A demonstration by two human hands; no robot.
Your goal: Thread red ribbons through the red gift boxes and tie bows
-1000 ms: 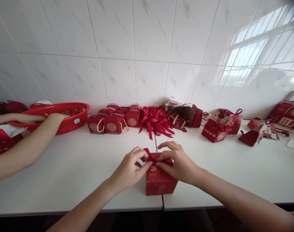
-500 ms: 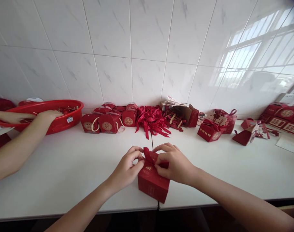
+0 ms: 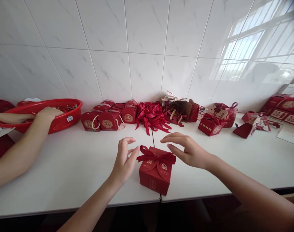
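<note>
A small red gift box [image 3: 154, 180] with pale lettering stands on the white table close to its front edge. Across its top lies a dark red ribbon [image 3: 158, 157] tied in a bow. My left hand [image 3: 125, 161] is just left of the bow, fingers apart and curved, with nothing in it. On the other side, my right hand [image 3: 186, 149] hovers above and right of the box, its thumb and fingers spread and holding nothing.
A heap of red ribbons [image 3: 151, 116] lies against the tiled wall, beside several red boxes with rope handles [image 3: 109, 120]. Far left, another person's arms [image 3: 28, 145] reach into a red basin [image 3: 62, 122]. To the right stands another bow-tied box [image 3: 211, 125].
Both hands have let go of the ribbon and drawn apart to either side. The bow and the top of the box are now uncovered.
</note>
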